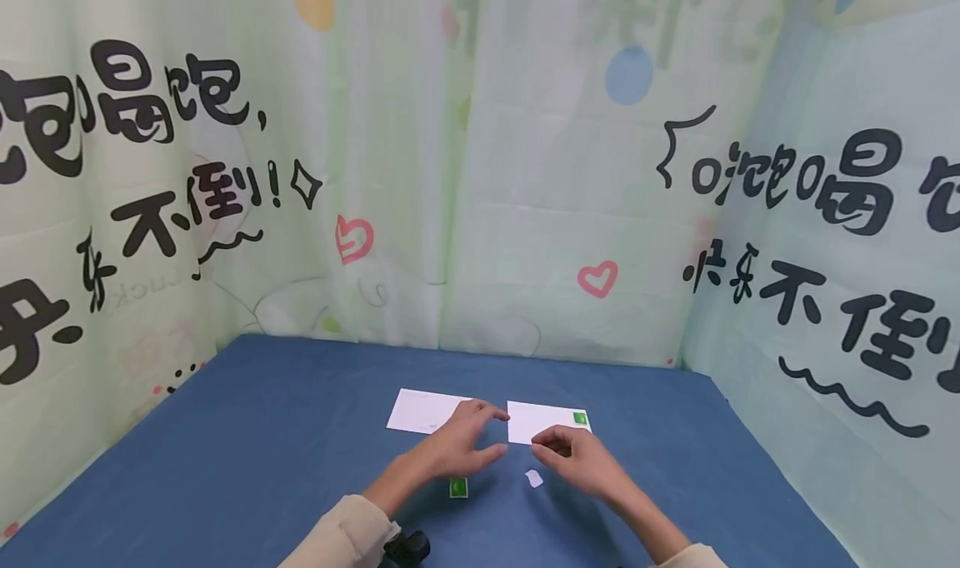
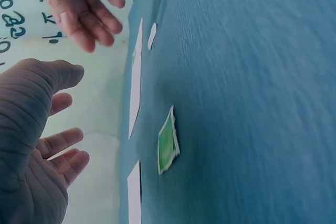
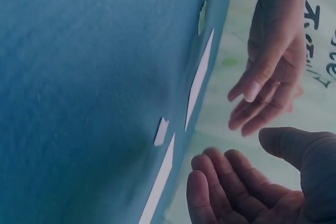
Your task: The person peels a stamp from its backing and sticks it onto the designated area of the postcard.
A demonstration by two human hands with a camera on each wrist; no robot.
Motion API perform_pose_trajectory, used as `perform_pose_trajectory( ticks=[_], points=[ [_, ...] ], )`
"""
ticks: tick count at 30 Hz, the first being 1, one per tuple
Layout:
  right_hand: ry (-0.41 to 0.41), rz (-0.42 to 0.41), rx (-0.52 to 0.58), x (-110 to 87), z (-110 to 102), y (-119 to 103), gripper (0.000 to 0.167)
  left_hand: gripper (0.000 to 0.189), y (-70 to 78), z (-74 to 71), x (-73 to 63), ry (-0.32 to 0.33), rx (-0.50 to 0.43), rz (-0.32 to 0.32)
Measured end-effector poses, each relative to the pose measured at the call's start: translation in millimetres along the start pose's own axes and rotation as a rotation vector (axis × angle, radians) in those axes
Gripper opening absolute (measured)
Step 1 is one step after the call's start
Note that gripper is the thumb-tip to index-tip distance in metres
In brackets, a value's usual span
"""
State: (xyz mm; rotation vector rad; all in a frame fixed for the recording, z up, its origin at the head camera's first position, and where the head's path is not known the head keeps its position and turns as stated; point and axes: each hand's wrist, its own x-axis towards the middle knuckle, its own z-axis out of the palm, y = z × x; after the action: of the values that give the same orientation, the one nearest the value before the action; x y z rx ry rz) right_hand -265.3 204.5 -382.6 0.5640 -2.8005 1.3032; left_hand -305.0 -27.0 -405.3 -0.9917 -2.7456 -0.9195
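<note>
Left hand (image 1: 468, 441) nearer than right hand (image 1: 583, 461), fingers relaxed and empty on both, the green stamp (image 1: 458, 488) lies toward the desk's (image 1: 225, 468) near edge.

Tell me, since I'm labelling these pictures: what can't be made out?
Left white card: in the head view, the left hand covers its right part; the left wrist view's bottom edge crops it.
Dark marks on it: head view, too small to read.
Right white card: head view, right hand hides part of its lower edge.
Loose green stamp: head view, design too small.
Black object: head view, cut off by the bottom edge.
</note>
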Motion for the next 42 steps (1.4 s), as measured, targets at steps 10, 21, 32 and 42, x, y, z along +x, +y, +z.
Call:
perform_pose_trajectory(
  ticks=[10, 21, 32, 42],
  points=[
    [-0.073, -0.087, 0.0, 7.8, 14, -6, 0.025, 0.044, -21.9, -17.7, -19.1, 0.049, -0.03, -0.001],
    [-0.102, -0.149, -0.004, 14.6, 34, -19, 0.023, 0.041, -46.3, -34.1, -41.0, 0.107, -0.003, -0.077],
    [-0.155, -0.153, -0.032, 20.2, 50, -28, 0.024, 0.043, -59.9, -45.2, -54.7, 0.107, -0.003, -0.172],
    [-0.194, -0.19, -0.075, 26.8, 66, -34, 0.025, 0.042, -74.6, -47.5, -64.2, 0.101, 0.013, -0.245]
  ],
)
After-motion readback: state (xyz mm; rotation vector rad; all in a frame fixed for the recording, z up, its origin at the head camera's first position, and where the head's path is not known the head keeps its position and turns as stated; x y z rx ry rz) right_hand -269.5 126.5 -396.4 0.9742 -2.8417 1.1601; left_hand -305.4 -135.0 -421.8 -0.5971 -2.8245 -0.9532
